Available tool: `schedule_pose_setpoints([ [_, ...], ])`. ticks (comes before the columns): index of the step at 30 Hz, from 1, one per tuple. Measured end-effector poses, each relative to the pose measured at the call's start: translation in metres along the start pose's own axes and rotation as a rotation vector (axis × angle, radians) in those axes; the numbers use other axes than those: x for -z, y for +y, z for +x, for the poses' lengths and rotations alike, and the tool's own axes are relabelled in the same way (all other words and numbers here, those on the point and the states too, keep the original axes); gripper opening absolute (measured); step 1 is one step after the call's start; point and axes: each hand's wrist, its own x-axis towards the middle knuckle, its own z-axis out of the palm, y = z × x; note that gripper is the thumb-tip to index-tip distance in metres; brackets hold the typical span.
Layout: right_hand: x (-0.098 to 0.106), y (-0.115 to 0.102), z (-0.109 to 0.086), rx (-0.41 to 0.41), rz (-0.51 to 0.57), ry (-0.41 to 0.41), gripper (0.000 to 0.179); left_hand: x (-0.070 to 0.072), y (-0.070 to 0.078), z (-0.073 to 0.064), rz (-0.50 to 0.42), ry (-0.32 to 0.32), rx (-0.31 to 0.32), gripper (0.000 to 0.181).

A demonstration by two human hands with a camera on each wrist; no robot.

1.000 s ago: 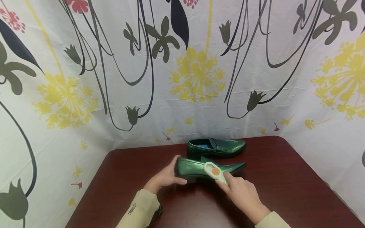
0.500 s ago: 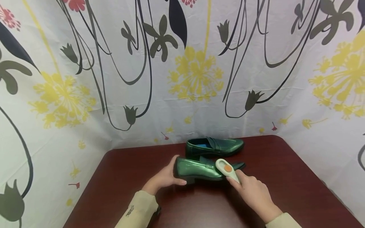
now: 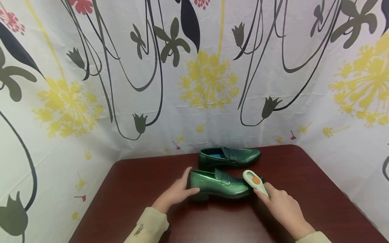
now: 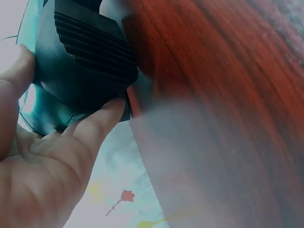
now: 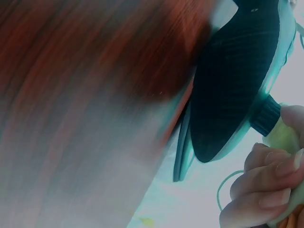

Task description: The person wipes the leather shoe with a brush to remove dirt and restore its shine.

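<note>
A glossy green loafer points its toe to the right, near the middle of the table. Around its heel, my left hand grips with the thumb on the near side and the other fingers behind. The left wrist view shows the ridged black heel block between thumb and fingers. My right hand holds a pale green shoe brush with an orange button. Its dark bristles press against the loafer's side near the toe. The dark sole is exposed, raised above the tabletop.
A second green loafer with a blue insole stands just behind, near the back edge, its toe also to the right. The dark red wooden table has rounded far corners. A floral cloth hangs close around it.
The brush in my right hand has slid rightward along the loafer, from its middle to the toe. My left hand keeps the heel while the loafer has turned so more of its top shows.
</note>
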Motion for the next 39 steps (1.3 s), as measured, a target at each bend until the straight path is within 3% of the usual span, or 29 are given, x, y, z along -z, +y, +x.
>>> schedule_pose_setpoints([
  [6, 0.005, 0.014, 0.002, -0.035, -0.001, -0.049, 0.071, -0.003, 0.004, 0.001, 0.004, 0.062, -0.046, 0.069],
  [10, 0.006, 0.022, 0.003, -0.061, 0.003, -0.066, 0.072, -0.004, 0.003, 0.000, -0.020, 0.081, -0.045, 0.064],
  [17, 0.007, 0.034, 0.004, -0.070, -0.011, -0.059, 0.074, -0.008, 0.003, -0.007, -0.011, 0.039, 0.004, 0.074],
  [23, 0.008, 0.042, 0.006, -0.079, -0.014, -0.072, 0.075, -0.009, 0.003, -0.012, -0.016, 0.017, -0.052, 0.068],
  [26, 0.009, 0.044, 0.006, -0.086, -0.015, -0.089, 0.076, -0.010, 0.001, -0.015, -0.026, -0.011, -0.049, 0.064],
  [31, 0.006, 0.034, 0.006, -0.066, 0.008, -0.086, 0.072, -0.012, -0.001, -0.019, -0.048, -0.031, -0.031, 0.065],
  [39, -0.007, -0.013, 0.006, -0.007, 0.103, -0.112, 0.074, -0.015, 0.000, -0.023, -0.011, -0.031, -0.061, 0.069],
])
